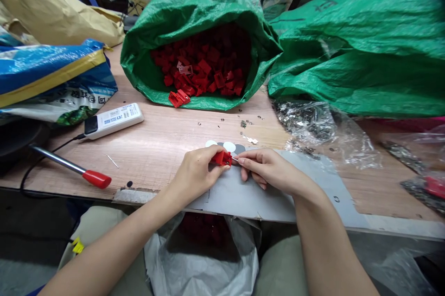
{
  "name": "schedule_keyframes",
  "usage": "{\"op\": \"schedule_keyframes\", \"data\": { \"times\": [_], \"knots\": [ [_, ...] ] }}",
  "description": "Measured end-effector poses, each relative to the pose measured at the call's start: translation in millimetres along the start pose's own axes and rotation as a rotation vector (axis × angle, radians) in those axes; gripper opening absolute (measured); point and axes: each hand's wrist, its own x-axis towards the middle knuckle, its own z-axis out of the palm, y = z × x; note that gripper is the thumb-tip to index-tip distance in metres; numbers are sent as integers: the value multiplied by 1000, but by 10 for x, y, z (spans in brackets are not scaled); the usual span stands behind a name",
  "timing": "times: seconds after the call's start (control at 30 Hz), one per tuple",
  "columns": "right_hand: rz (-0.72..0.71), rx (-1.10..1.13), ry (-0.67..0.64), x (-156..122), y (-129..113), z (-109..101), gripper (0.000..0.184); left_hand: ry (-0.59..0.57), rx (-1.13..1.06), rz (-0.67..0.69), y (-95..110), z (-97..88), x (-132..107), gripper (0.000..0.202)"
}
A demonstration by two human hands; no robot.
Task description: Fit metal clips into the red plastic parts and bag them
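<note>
My left hand (198,170) pinches a small red plastic housing (221,158) above the near part of the table. Its open side faces right, toward my other hand. With thumb and forefinger, my right hand (266,168) grips a thin small metal piece (235,159), whose tip reaches the opening of the housing. The exact shape of that piece is too small to make out. Beneath both hands lies a grey sheet (239,196), and white and grey round spots (229,147) show just behind the housing.
Behind, a green woven sack (198,3) gapes with many red housings (205,71). Metal parts in a clear bag (309,122) lie right of centre. A white device (114,120) and a red-tipped lever (97,179) are at left. A grey sack (205,270) hangs open below the edge.
</note>
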Motion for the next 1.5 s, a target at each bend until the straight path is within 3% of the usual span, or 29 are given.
{"op": "schedule_keyframes", "data": {
  "times": [0.33, 0.7, 1.13, 1.37, 1.5],
  "knots": [
    [27, -109, 112, -13, -54, 93, 31, -45, -64, -10, -6, -35, 17, 20],
    [35, -102, 59, -4, -19, 52, 30, -11, -23, 6, 6, -6, -3, 20],
    [-14, -292, 218, 16, -58, 193, 21, -33, -17, 42, 3, -18, 12, 19],
    [68, -110, 78, -20, -95, 87, 24, 22, 30, 38, 12, 12, -17, 21],
    [93, -95, 70, -29, -86, 76, 26, 16, 22, 52, 12, 14, -21, 21]
  ]
}}
